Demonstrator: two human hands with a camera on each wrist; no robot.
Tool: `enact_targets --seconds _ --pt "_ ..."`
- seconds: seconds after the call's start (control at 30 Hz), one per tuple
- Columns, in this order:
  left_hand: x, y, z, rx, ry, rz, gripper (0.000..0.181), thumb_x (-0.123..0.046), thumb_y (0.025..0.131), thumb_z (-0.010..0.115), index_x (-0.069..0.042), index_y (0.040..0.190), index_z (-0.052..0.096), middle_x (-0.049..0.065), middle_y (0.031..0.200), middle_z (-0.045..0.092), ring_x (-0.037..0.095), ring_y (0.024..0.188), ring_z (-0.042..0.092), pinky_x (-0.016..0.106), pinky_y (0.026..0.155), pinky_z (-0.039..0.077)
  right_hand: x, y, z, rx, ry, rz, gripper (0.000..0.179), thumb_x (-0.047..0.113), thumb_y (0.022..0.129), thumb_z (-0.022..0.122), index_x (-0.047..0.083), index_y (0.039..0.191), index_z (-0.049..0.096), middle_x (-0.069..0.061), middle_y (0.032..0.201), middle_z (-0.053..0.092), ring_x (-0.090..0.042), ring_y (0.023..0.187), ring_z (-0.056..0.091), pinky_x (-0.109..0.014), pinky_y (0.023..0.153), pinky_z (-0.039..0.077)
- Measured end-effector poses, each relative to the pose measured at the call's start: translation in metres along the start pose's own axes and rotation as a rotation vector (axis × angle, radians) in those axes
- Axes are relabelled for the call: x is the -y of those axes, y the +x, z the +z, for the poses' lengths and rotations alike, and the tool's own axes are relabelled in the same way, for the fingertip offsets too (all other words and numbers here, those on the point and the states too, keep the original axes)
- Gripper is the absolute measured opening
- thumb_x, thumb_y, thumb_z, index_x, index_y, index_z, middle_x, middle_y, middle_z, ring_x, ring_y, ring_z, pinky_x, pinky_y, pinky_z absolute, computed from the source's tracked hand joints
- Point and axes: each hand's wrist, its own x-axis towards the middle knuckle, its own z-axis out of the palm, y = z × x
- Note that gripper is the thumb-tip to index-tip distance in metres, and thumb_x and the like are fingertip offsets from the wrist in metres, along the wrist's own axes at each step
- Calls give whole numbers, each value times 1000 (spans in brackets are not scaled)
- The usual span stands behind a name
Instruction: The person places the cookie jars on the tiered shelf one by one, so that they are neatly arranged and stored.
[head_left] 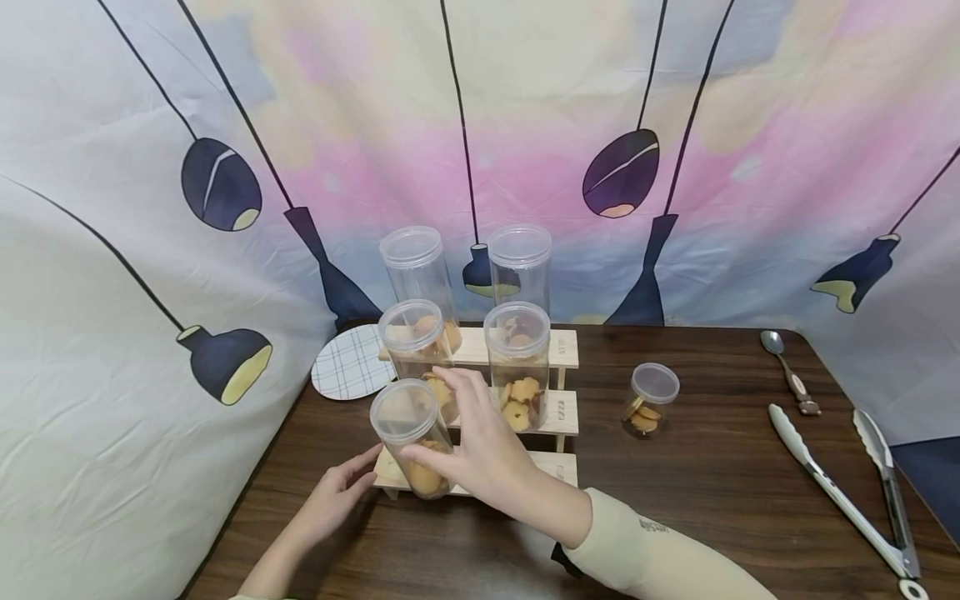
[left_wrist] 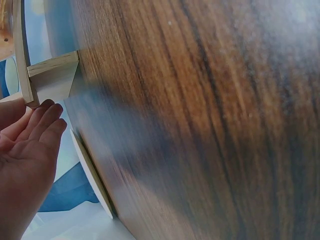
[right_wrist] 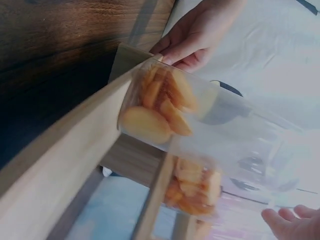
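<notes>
A three-step wooden stand (head_left: 557, 467) carries tall clear jars with lids. The front jar (head_left: 408, 417), with cookies in its bottom, stands at the left of the lowest step. My left hand (head_left: 333, 496) holds that step's left end; the left wrist view shows thumb and fingertips at the board's end (left_wrist: 24, 65). My right hand (head_left: 487, 450) is around the front jar's right side, fingers extended and thumb overlapping the jar. In the right wrist view its fingertips (right_wrist: 285, 220) show apart from the jar's lid end. Two cookie jars stand on the middle step, including the right one (head_left: 517, 367).
Two more tall jars, the right one (head_left: 520, 267) among them, stand on the top step. A small cookie jar (head_left: 651, 400) is right of the stand. Tongs (head_left: 840, 492) and a spoon (head_left: 787, 375) lie farther right. A checked round mat (head_left: 348, 367) lies back left.
</notes>
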Motion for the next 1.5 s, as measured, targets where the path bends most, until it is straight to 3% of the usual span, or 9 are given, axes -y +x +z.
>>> enact_targets --seconds 0.17,0.27,0.5,0.67,0.87,1.1,1.23,1.37,1.5 --pt "-1 0 0 -8 13 10 41 -5 98 54 5 137 49 19 136 51 30 124 47 22 97 36 7 -8 -15 -49 -59 -182 86 47 82 73 9 147 32 -8 143 36 -17 128 37 -31 101 38" --pt "-1 0 0 -7 15 19 41 -4 98 54 6 137 48 19 136 51 31 123 47 21 96 37 13 -13 -27 -71 -51 -271 79 40 85 73 6 145 36 -10 142 37 -19 128 39 -30 102 37" --pt "0 0 0 3 23 20 41 -5 98 53 7 137 47 20 136 50 31 123 47 22 96 37 27 -28 -61 -174 32 -395 40 30 89 70 7 121 60 -7 127 53 -23 116 51 -34 98 41" --pt "1 2 -1 9 20 27 42 -6 99 53 7 138 47 20 136 50 31 123 47 22 95 38 25 -36 -84 -271 69 -416 28 24 93 66 3 111 65 -11 117 59 -28 104 56 -30 96 41" --pt "1 3 -2 27 14 23 43 -9 99 53 6 138 46 20 137 49 30 124 46 22 96 37 -10 -50 -101 -335 19 -267 27 26 92 66 5 108 67 -8 112 64 -26 103 57 -28 97 39" --pt "4 2 -2 25 16 15 43 -10 99 54 7 138 47 19 138 49 30 125 45 22 97 36 -67 -67 -123 -310 -115 -38 38 12 83 73 12 120 64 -3 123 60 -19 106 54 -23 91 42" --pt "3 1 -2 22 20 13 42 -9 99 53 7 138 47 19 138 49 30 126 44 22 97 35 -92 -76 -139 -276 -205 123 43 16 86 74 14 126 60 -1 127 55 -21 104 52 -31 83 43" --pt "2 1 -2 26 16 13 42 -8 99 53 8 138 46 20 138 48 31 125 45 24 97 36 -116 -84 -151 -239 -260 253 48 24 89 72 12 132 54 -8 127 51 -28 104 50 -41 74 41" --pt "2 1 -2 26 14 14 43 -9 99 53 7 138 46 20 138 48 31 125 45 26 97 38 -137 -91 -159 -203 -277 333 59 29 90 71 6 138 46 -17 132 46 -36 112 47 -53 79 41"
